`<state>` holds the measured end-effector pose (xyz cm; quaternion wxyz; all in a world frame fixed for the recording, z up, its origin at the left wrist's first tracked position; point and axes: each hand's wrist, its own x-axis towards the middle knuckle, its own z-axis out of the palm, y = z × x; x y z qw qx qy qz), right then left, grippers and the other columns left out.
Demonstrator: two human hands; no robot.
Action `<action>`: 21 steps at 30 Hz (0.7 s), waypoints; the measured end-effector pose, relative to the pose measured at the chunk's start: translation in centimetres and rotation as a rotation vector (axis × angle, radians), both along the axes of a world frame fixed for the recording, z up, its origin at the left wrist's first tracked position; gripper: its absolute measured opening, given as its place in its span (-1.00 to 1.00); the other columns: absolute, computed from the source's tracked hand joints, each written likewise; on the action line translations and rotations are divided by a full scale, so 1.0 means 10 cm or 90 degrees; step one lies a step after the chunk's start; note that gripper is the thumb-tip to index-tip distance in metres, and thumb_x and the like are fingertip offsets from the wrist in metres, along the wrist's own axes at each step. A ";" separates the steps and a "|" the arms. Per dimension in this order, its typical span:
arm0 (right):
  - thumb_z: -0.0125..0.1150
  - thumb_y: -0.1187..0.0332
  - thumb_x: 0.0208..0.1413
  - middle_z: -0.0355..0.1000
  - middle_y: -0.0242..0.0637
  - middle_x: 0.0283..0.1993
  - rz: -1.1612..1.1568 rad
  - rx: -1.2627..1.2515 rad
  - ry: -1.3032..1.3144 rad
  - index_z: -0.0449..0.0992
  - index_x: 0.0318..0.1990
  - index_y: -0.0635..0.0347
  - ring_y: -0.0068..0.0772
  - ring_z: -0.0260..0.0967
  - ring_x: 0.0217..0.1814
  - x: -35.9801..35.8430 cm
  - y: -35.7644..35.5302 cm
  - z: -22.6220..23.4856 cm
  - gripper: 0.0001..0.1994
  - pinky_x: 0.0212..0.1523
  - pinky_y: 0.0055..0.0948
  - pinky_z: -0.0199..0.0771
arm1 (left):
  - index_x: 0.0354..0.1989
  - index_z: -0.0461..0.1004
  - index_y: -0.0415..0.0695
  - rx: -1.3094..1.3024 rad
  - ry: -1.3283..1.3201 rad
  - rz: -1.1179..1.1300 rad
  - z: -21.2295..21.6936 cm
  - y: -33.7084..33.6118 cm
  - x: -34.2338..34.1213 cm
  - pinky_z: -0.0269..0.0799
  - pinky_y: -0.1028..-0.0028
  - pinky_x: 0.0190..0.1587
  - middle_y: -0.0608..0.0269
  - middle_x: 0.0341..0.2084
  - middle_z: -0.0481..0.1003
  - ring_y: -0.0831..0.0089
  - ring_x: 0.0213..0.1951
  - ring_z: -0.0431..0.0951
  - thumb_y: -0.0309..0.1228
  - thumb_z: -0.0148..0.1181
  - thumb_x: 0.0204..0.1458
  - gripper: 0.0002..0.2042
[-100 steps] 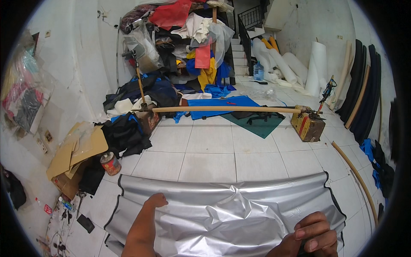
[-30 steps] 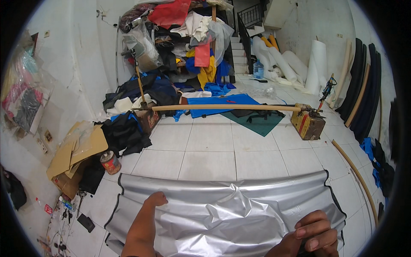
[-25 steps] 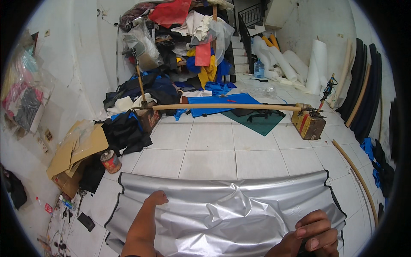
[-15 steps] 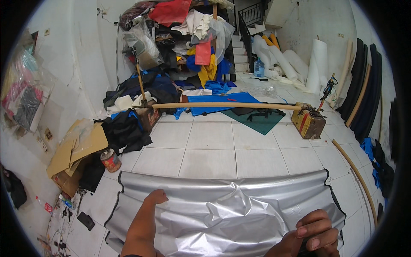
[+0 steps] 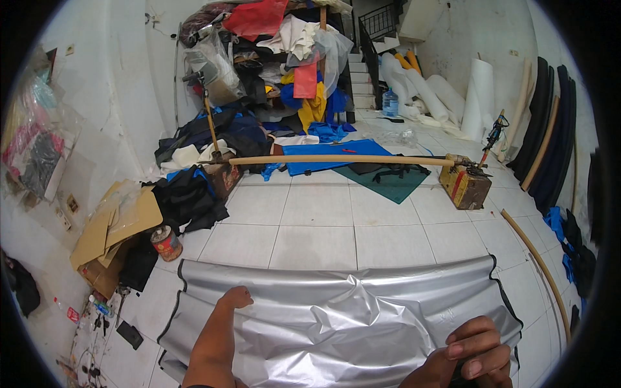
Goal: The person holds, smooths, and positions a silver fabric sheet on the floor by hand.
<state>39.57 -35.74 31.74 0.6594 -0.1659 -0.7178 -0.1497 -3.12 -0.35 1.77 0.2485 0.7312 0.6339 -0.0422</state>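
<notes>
No writing can be read here; the print on the red label [image 5: 170, 247] of the tin [image 5: 166, 242] is too small.

Silver sheet [image 5: 343, 330] partly below frame

This looks like a fabric workshop — heaped cloth [image 5: 305, 83], white rolls [image 5: 480, 100], a silver sheet [image 5: 291, 330] on tiled floor [image 5: 314, 244].

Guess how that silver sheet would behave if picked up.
The silver sheet is probably floppy, since it lies in soft wrinkles. Its glossy surface may feel slippery. Its black edging bends along with the folds, so it would likely droop.
</notes>
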 end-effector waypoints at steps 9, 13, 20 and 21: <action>-0.06 0.38 0.24 0.37 -0.35 -0.23 0.016 -0.083 -0.021 0.15 -0.58 0.11 -0.24 0.47 -0.28 0.03 -0.10 -0.03 -0.69 -0.39 -0.30 0.52 | -0.25 0.56 -0.14 0.022 -0.012 -0.014 -0.05 0.02 -0.02 0.49 0.25 -0.03 0.02 -0.22 0.60 0.09 -0.10 0.58 -0.17 0.33 -0.18 -0.64; -0.04 0.37 0.24 0.37 -0.35 -0.24 0.001 -0.105 -0.031 0.14 -0.58 0.11 -0.26 0.47 -0.30 0.01 -0.09 0.02 -0.68 -0.41 -0.30 0.51 | -0.24 0.56 -0.16 0.024 -0.004 -0.016 0.01 0.00 0.03 0.48 0.24 -0.03 0.01 -0.21 0.60 0.08 -0.09 0.58 -0.19 0.33 -0.17 -0.64; 0.04 0.38 0.22 0.37 -0.37 -0.27 -0.021 -0.042 -0.010 0.14 -0.58 0.11 -0.30 0.46 -0.40 -0.01 -0.02 -0.02 -0.68 -0.51 -0.32 0.46 | -0.22 0.56 -0.15 0.006 -0.017 0.002 0.02 0.00 0.03 0.48 0.23 0.00 0.02 -0.18 0.60 0.07 -0.08 0.57 -0.19 0.32 -0.16 -0.64; 0.04 0.38 0.22 0.36 -0.37 -0.29 -0.029 -0.013 0.009 0.13 -0.58 0.10 -0.31 0.44 -0.44 -0.02 0.00 -0.04 -0.67 -0.55 -0.33 0.44 | -0.22 0.56 -0.14 0.009 -0.010 0.002 0.01 0.00 0.05 0.47 0.24 0.00 0.03 -0.17 0.60 0.08 -0.08 0.57 -0.19 0.32 -0.16 -0.64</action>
